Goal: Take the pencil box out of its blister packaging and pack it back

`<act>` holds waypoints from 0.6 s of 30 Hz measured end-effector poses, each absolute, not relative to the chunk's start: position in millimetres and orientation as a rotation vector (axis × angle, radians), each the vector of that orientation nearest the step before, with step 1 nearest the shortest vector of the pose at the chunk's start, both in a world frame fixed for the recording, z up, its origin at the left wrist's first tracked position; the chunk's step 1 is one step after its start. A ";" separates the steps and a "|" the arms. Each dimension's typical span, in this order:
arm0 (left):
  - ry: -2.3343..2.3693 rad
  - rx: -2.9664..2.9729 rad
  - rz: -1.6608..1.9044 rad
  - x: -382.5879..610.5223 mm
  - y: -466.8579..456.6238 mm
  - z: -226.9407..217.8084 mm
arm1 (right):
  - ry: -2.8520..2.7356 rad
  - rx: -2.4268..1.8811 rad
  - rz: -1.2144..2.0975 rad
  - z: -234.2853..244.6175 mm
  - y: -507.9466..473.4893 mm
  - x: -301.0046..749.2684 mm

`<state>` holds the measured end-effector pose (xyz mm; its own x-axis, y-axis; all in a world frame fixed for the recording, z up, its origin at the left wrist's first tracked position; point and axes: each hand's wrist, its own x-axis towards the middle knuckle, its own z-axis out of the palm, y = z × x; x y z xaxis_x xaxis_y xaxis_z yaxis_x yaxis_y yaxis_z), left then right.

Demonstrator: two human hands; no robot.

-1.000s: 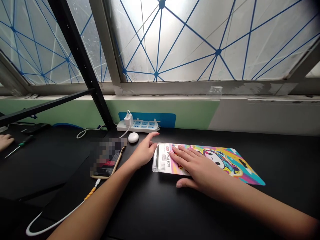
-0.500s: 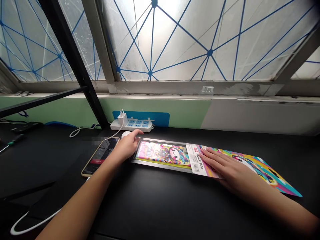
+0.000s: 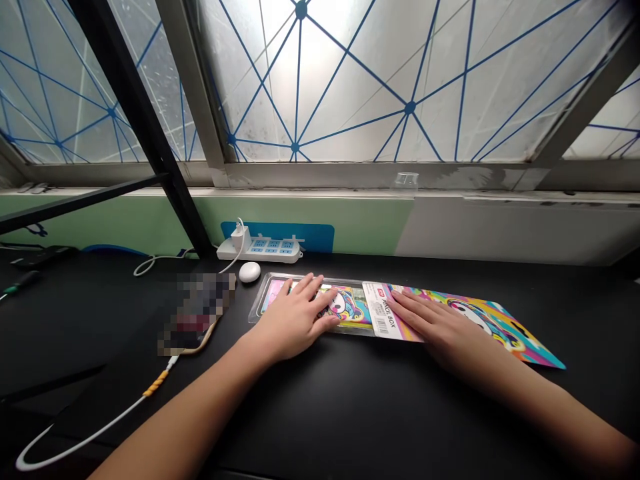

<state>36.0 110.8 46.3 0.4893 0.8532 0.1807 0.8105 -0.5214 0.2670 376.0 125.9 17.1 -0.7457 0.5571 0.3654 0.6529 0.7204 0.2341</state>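
A colourful pencil box (image 3: 350, 305) in a clear plastic tray lies on the black table (image 3: 350, 413), partly slid out of its bright printed card sleeve (image 3: 505, 327). My left hand (image 3: 295, 317) lies flat on the tray with fingers spread, covering its left half. On the sleeve's left end, by the white "PENCIL BOX" label (image 3: 383, 317), my right hand (image 3: 440, 327) rests flat with its fingers stretched out. Both hands press down and hold nothing.
A phone (image 3: 195, 320) on a white cable (image 3: 80, 440) lies left of the tray. A small white round object (image 3: 249, 271) and a white power strip (image 3: 260, 250) sit by the wall. A black frame post (image 3: 140, 127) rises at left. A screwdriver (image 3: 17, 283) lies far left.
The tray with the pencil box has slid left out of the sleeve. My left hand moved from the tray's left end onto its top. The right hand stays on the sleeve.
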 end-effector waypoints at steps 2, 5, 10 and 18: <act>1.441 2.560 0.325 38.6 109.7 45.2 | -2.655 -0.946 -0.506 16.3 127.5 378.8; 1.448 2.511 0.278 35.5 112.1 47.3 | -2.671 -0.908 -0.506 15.8 129.0 383.7; 1.468 2.463 0.215 29.4 117.9 51.5 | -2.690 -0.855 -0.537 18.1 131.9 396.1; 1.565 2.438 0.199 16.8 126.5 48.3 | -2.494 -0.915 -0.637 42.2 127.9 408.9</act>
